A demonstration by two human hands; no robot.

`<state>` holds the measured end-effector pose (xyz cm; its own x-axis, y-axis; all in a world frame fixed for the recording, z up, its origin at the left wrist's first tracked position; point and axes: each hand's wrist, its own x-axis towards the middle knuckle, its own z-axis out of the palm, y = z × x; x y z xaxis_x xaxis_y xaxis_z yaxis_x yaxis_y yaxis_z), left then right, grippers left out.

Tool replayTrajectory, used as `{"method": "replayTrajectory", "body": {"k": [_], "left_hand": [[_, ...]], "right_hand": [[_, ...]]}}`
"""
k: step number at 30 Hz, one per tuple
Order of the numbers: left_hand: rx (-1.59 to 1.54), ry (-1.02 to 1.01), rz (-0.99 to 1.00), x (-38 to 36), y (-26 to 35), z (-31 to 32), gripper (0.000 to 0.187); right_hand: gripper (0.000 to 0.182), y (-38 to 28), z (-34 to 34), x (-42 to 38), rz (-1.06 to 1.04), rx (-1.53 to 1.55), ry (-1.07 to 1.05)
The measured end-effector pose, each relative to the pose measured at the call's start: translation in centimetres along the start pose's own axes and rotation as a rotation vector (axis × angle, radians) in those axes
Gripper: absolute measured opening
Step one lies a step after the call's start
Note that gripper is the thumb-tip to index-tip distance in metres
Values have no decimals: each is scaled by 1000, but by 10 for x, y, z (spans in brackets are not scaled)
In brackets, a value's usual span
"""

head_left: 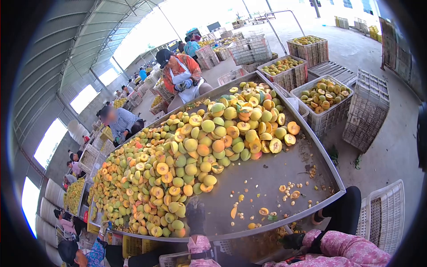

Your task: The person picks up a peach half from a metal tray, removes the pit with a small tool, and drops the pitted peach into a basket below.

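Metal counter (249, 171) is heaped with fruit (191, 144); by near edge, left hand (195, 216) and right hand (292, 241) are blurred, fingers' state unclear; spill could be caused by nudging.

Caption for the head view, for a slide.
Whole and halved fruit heaped on a metal table, workers around it, filled crates beyond.

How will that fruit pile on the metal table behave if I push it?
The fruit pile would probably slump, being loosely heaped. Whole round ones may roll onto the bare part of the table; cut halves, flat on one side, seem likelier to slide.
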<state>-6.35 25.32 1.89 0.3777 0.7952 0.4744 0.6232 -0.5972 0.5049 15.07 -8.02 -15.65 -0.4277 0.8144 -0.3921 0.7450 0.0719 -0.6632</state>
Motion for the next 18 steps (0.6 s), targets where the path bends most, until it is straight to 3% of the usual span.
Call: {"method": "replayTrajectory", "body": {"k": [3,5,6,8,9,12,13,14,16,18], "left_hand": [[66,-40,-121,67,17,59,41],[326,-52,350,93,-6,100,49],[321,-54,355,98,-5,105,49],[388,-352,118,102,-4,107,57],[387,-354,114,102,-3,105,57],[-467,-354,-238,97,3,85,46],[-1006,-288,-463,86,-19,94,39],[-1555,-475,-748,78,0,72,47],[-1877,-555,-787,52,43,30,52],[-1955,-504,-889,25,76,9,52]], "right_hand": [[28,-14,-32,-18,72,404,85],[28,-25,-54,-37,100,631,122],[28,-30,-64,-44,115,735,136],[28,-39,-78,-56,130,894,163],[28,-43,-84,-61,128,952,174],[28,-55,-98,-74,102,1056,207],[28,-61,-103,-74,84,1085,213],[28,-65,-106,-76,60,1101,219],[29,-73,-114,-80,5,1097,228],[29,-85,-117,-81,-49,1094,244]]}}
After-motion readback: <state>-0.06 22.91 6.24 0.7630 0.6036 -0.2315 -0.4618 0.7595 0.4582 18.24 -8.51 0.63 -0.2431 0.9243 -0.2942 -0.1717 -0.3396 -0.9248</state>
